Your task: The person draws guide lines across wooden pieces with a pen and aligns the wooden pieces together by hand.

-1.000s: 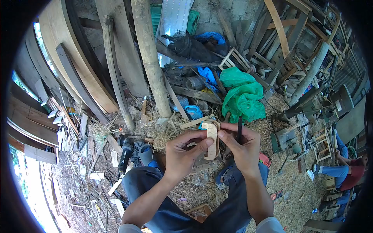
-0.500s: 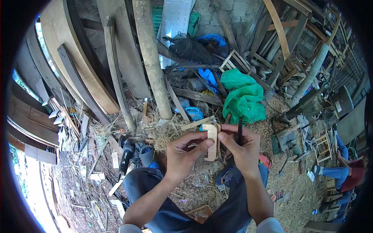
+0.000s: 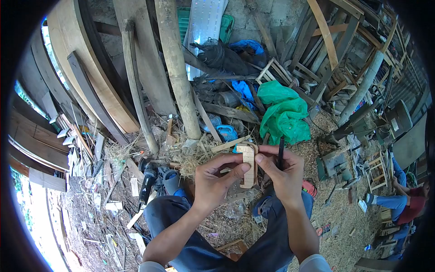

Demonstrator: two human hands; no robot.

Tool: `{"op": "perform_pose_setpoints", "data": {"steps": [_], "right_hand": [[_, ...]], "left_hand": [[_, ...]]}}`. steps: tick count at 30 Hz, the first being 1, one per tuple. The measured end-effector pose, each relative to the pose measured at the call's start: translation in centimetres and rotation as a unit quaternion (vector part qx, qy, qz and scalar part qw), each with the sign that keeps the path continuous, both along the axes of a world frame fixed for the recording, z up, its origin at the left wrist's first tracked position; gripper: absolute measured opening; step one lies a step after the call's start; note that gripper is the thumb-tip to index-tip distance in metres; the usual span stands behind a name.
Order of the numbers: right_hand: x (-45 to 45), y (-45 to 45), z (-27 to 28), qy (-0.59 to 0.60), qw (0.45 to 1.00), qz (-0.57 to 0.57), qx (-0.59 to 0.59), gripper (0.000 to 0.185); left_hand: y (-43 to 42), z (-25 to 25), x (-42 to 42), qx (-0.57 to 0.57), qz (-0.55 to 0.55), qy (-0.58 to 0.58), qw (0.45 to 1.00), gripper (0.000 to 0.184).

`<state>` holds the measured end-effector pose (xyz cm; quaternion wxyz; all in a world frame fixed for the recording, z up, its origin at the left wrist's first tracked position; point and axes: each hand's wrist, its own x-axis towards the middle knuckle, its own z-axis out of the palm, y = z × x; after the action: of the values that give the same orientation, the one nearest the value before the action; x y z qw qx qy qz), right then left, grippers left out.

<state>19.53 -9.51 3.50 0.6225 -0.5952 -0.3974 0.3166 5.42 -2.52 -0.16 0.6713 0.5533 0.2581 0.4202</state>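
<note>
In front of my knees I hold a small light wooden piece [image 3: 248,177] with dark lines across its pale face. It stands roughly upright, and a rounded wooden edge shows on its right side. My left hand [image 3: 216,181] is closed on its left side, the thumb pressed on the marked face. My right hand [image 3: 284,176] pinches the right edge with thumb and fingers. A dark, thin pencil-like stick [image 3: 280,153] points up from between the right fingers; its kind is hard to make out.
A black power tool [image 3: 147,183] lies by my left leg. Beyond my hands are a green plastic sheet [image 3: 283,113] and a wooden post [image 3: 176,68]. Boards [image 3: 90,63] lean at left. Wood scraps and shavings cover the ground. Another person [image 3: 403,204] sits at right.
The wooden piece has turned very slightly, its lower end shifting a little to the right. Both hands keep nearly the same place and grip.
</note>
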Motion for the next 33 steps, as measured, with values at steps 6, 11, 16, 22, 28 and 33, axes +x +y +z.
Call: {"op": "perform_pose_setpoints", "data": {"steps": [6,11,16,22,28,33], "right_hand": [[0.0,-0.1,-0.1,0.002,1.0,-0.005,0.001,0.021],[0.0,0.2,-0.2,-0.013,1.0,0.006,-0.002,0.02],[-0.4,0.4,0.3,0.029,0.999,0.016,0.0,0.021],[-1.1,0.0,-2.0,-0.052,0.997,0.065,0.001,0.031],[-2.0,0.1,-1.3,-0.125,0.991,0.046,0.0,0.037],[-1.7,0.2,-1.9,-0.11,0.993,0.048,0.006,0.036]], "left_hand": [[0.0,0.0,0.0,-0.014,-0.008,-0.002,1.0,0.023],[-0.2,0.2,0.1,-0.053,-0.018,-0.026,0.998,0.024],[0.6,0.0,0.0,-0.155,-0.028,-0.094,0.983,0.018],[2.0,0.0,-0.4,-0.326,0.012,-0.169,0.93,0.02],[2.1,-0.4,-0.4,-0.335,0.023,-0.173,0.926,0.02],[1.8,-0.1,-0.6,-0.334,0.019,-0.187,0.923,0.02]]}}
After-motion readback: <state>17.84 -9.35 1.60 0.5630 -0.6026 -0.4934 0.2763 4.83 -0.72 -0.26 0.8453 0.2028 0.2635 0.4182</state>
